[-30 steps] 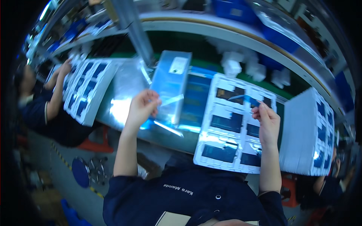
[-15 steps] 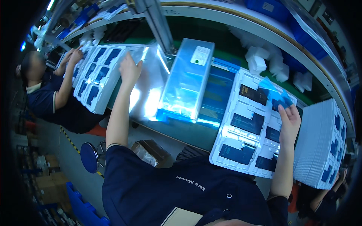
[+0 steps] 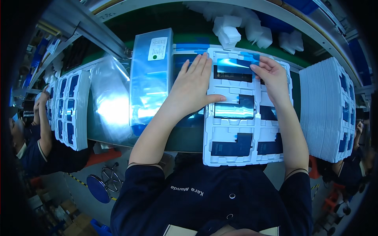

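Note:
A white moulded tray lies in front of me with several dark flat rectangular parts in its pockets. My left hand rests flat, fingers spread, on the tray's left edge, beside a glossy dark part. My right hand sits at the tray's top right, fingertips pinching a thin blue film strip that lies over the top pocket. A shiny blue bagged pack with a white label lies just left of the tray.
A tall stack of white trays stands at the right. A clear plastic bag and another stack of filled trays lie to the left, where another person's arm reaches. White foam pieces sit at the back on the green belt.
My left hand has come back from the far left trays and now lies flat on the tray in front. My right hand has moved up to the blue film at the tray's top.

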### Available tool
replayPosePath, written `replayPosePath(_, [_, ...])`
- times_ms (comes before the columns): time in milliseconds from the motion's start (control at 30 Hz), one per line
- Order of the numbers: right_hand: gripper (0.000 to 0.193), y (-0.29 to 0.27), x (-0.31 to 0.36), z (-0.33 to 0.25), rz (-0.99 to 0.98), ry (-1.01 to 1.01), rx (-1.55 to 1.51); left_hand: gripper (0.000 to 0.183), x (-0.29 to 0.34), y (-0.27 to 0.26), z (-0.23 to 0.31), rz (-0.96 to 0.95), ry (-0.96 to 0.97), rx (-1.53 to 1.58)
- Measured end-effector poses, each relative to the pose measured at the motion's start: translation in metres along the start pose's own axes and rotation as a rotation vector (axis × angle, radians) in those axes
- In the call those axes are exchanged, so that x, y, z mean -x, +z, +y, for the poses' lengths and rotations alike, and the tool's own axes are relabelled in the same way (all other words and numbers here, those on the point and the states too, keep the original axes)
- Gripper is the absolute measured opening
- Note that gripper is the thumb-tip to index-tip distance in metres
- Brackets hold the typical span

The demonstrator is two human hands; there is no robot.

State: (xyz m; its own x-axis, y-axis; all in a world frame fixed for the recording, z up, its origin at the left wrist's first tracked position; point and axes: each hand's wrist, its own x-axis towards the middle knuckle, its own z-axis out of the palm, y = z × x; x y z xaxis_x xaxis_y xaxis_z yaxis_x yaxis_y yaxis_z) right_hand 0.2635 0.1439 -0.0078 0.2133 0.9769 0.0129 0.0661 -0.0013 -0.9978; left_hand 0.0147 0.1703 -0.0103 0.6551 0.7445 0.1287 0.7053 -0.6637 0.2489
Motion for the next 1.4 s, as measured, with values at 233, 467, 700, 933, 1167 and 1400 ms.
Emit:
replayPosePath(233, [0.028,0.006,0.003,0.013,0.049,0.056,0.01,0.107,0.004,0.009,-0.007,-0.027,-0.054,0.155])
replayPosePath(467, [0.027,0.007,0.007,0.01,0.056,0.089,0.054,0.103,0.006,0.008,-0.006,0.009,-0.034,0.141])
replayPosePath(700, [0.027,0.008,0.006,0.008,0.041,0.083,0.064,0.095,0.005,0.008,-0.008,-0.006,-0.041,0.175])
replayPosePath(933, [0.026,0.008,0.007,0.009,0.061,0.075,0.102,0.074,0.004,0.008,-0.005,0.017,0.036,0.117])
replayPosePath(1167, [0.03,0.015,0.009,0.019,0.082,-0.073,0.307,0.067,0.003,0.006,-0.003,0.032,0.026,0.125])
replayPosePath(1400, [0.032,0.026,0.017,-0.004,0.097,-0.289,0.676,0.06,0.0,0.005,-0.014,-0.013,-0.066,0.222])
